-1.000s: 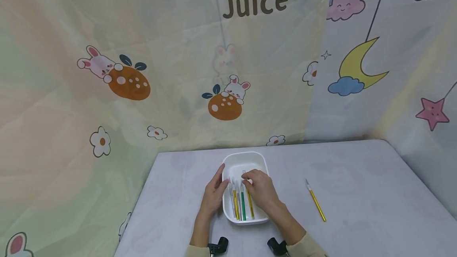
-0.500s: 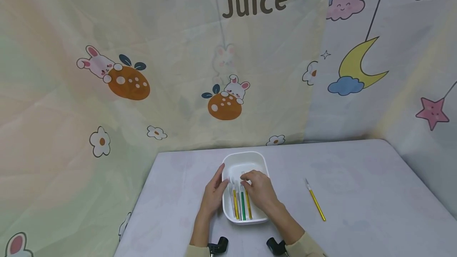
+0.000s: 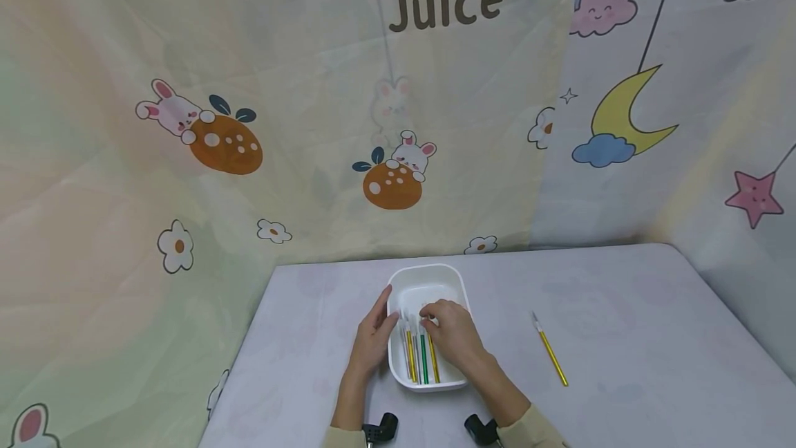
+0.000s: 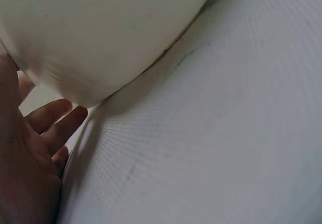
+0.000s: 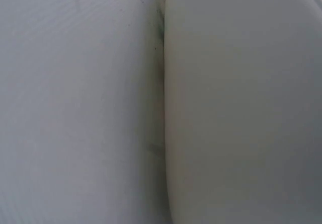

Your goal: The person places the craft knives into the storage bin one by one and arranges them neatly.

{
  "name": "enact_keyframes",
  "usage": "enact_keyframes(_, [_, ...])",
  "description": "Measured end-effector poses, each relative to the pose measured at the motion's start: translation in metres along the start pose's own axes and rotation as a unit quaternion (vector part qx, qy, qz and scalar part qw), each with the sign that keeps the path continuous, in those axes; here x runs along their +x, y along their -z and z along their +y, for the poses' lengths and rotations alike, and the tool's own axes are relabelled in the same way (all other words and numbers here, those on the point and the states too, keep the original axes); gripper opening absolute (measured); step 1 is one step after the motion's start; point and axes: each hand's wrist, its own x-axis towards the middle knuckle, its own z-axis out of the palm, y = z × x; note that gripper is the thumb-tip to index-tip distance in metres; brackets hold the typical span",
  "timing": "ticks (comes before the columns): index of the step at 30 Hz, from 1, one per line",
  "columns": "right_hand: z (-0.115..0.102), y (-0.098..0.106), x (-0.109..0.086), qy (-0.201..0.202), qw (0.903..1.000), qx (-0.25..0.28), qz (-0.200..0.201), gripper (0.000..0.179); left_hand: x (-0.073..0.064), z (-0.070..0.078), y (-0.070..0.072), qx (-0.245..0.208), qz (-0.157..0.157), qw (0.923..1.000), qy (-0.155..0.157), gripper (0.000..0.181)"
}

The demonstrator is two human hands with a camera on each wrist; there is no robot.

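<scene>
A white plastic tray (image 3: 425, 283) stands on the table, with several slim paintbrushes lying side by side in it. Among them are a green-handled brush (image 3: 424, 361) and a yellow-handled one (image 3: 411, 358). My left hand (image 3: 372, 339) grips the tray's left side, thumb over the rim; in the left wrist view its fingers (image 4: 65, 126) touch the tray's outer wall (image 4: 100, 32). Over the tray, my right hand (image 3: 457, 330) pinches the upper end of the rightmost yellow paintbrush (image 3: 434, 361); its fingertips partly cover that end. The right wrist view shows only the tray's outer wall (image 5: 241, 108) and the tabletop.
Another yellow paintbrush (image 3: 550, 351) lies on the white tabletop (image 3: 622, 337) to the right of the tray. Behind the table hangs a printed cloth (image 3: 311, 157). Black wrist devices (image 3: 381, 428) sit on both wrists.
My right hand has shifted slightly left and nearer, and the rightmost yellow paintbrush has moved a little left toward the green one. The left hand and tray stay put.
</scene>
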Motion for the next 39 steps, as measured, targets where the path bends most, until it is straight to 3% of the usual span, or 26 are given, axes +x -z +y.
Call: enact_keyframes(39, [-0.0008,-0.0025,-0.0014,-0.024,0.9965,-0.049,-0.063,0.016,-0.0004,0.0001,-0.0008,0.016,-0.006,0.9998,0.007,0.055])
